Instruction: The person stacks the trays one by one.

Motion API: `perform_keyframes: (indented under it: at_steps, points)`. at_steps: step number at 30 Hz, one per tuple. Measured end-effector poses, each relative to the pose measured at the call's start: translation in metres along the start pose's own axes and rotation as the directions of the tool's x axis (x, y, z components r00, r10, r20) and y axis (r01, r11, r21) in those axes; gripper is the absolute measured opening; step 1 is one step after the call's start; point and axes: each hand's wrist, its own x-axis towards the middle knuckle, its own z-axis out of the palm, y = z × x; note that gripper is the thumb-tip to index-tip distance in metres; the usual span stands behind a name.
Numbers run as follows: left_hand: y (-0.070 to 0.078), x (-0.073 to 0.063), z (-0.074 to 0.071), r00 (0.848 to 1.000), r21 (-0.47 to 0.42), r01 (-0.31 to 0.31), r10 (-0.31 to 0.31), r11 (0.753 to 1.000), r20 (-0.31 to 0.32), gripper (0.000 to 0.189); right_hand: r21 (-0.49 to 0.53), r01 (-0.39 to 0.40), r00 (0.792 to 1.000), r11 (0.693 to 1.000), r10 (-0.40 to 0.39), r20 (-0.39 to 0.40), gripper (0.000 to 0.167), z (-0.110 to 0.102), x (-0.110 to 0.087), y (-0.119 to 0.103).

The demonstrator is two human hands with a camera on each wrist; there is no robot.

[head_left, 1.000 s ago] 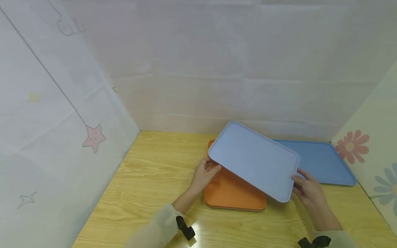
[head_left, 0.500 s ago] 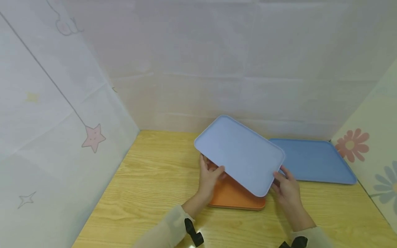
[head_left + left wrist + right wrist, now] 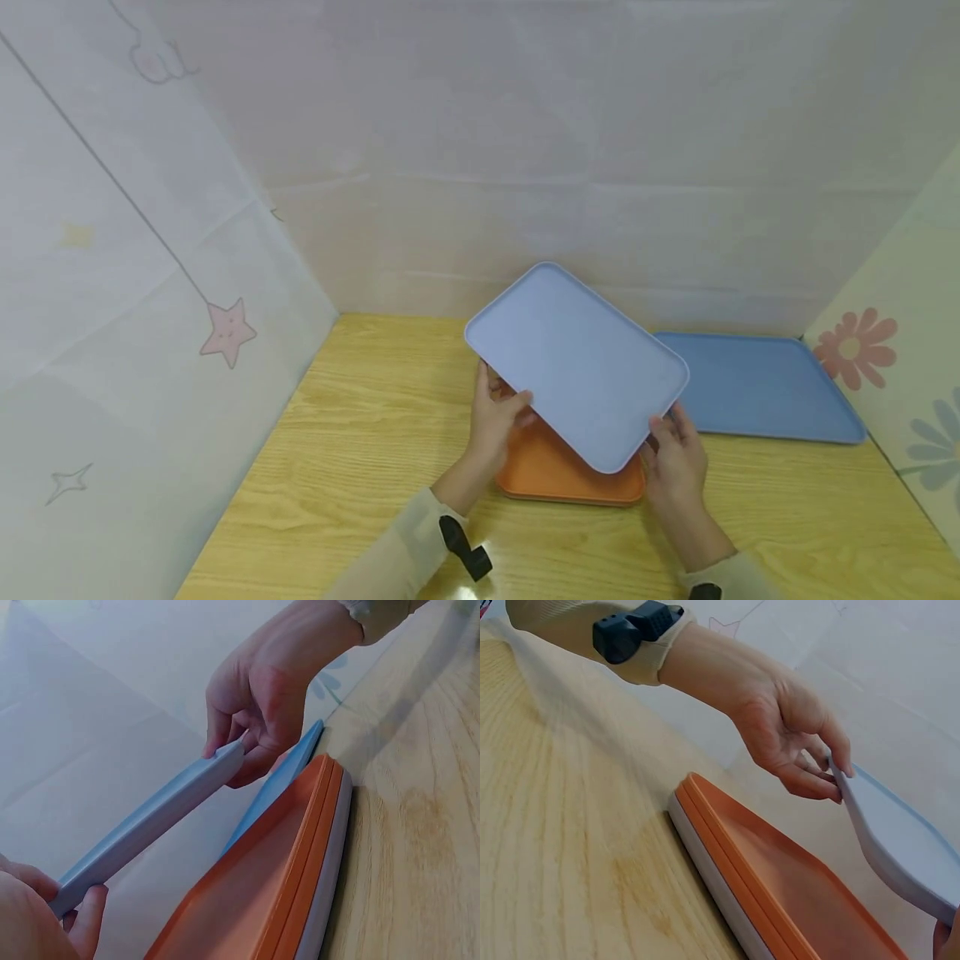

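Note:
A pale lavender-blue tray (image 3: pixel 577 367) is held up, tilted and turned at an angle, by both hands. My left hand (image 3: pixel 491 425) pinches its near-left edge, thumb on the rim and fingers beneath. At the right corner, my right hand (image 3: pixel 677 462) grips the short edge with its thumb on top. Below lies a stack with an orange tray (image 3: pixel 562 479) uppermost, partly hidden by the lifted one. The left wrist view shows two orange rims and a pale tray (image 3: pixel 330 862) at the bottom. A gap separates the lifted tray (image 3: pixel 907 840) from the stack in the right wrist view.
A blue tray (image 3: pixel 765 387) lies flat at the back right of the wooden table (image 3: pixel 360 433), against the back wall sheet (image 3: pixel 480 167). Printed side sheets stand left and right, the right one with flowers (image 3: pixel 855 348).
Both hands have carried the lavender-blue tray leftward and a little upward over the orange stack, turning it slightly. The right hand has shifted left the most. The blue tray stays put.

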Motion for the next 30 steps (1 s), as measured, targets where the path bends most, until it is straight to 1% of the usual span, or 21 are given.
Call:
perform_keyframes:
  at_steps: [5,6,9,12,14,17,20,23,26,28,30]
  points:
    - [0.004,0.000,-0.003,1.000,-0.002,-0.007,0.007,1.000,0.018,0.105,0.066,0.019,1.000,0.998,-0.019,-0.005,0.067,0.004,-0.005,0.006]
    - [0.004,0.000,-0.003,1.000,-0.002,-0.010,0.010,1.000,0.018,0.106,0.066,0.029,1.000,0.997,-0.029,-0.002,0.067,0.005,-0.006,0.007]
    - [0.002,0.002,-0.005,1.000,0.009,-0.010,0.010,1.000,0.000,0.104,0.068,0.049,0.999,0.996,-0.049,-0.004,0.067,0.006,-0.007,0.009]
    - [0.001,0.007,-0.009,1.000,0.032,-0.010,0.011,0.999,-0.015,0.102,0.065,0.050,0.999,0.997,-0.051,0.015,0.066,0.006,-0.008,0.012]
    - [0.002,0.010,-0.013,1.000,0.047,-0.010,0.011,0.999,-0.014,0.102,0.061,0.042,0.998,0.997,-0.044,0.034,0.064,0.005,-0.008,0.014]
    - [0.006,0.013,-0.017,1.000,0.059,-0.011,0.011,0.998,0.004,0.102,0.053,0.006,0.998,0.999,-0.010,0.064,0.061,0.001,-0.008,0.014]
    - [0.011,0.016,-0.021,1.000,0.061,-0.005,0.004,0.998,0.016,0.101,0.047,-0.035,0.994,0.998,0.030,0.108,0.060,-0.005,-0.006,0.009]
    - [0.014,0.021,-0.027,1.000,0.059,-0.006,0.004,0.998,0.030,0.099,0.048,-0.045,0.987,0.998,0.037,0.155,0.060,-0.014,0.000,0.000]
    - [0.017,0.024,-0.034,0.999,0.051,0.003,-0.006,0.999,0.054,0.098,0.073,-0.037,0.978,0.997,0.021,0.206,0.050,-0.028,0.008,-0.009]
    - [0.019,0.026,-0.038,0.997,0.053,0.016,-0.020,0.998,0.078,0.098,0.105,-0.037,0.971,0.994,0.011,0.239,0.035,-0.038,0.014,-0.013]
    - [0.021,0.027,-0.044,0.994,0.064,0.028,-0.035,0.998,0.106,0.098,0.098,-0.035,0.958,0.995,0.005,0.286,0.023,-0.049,0.020,-0.016]
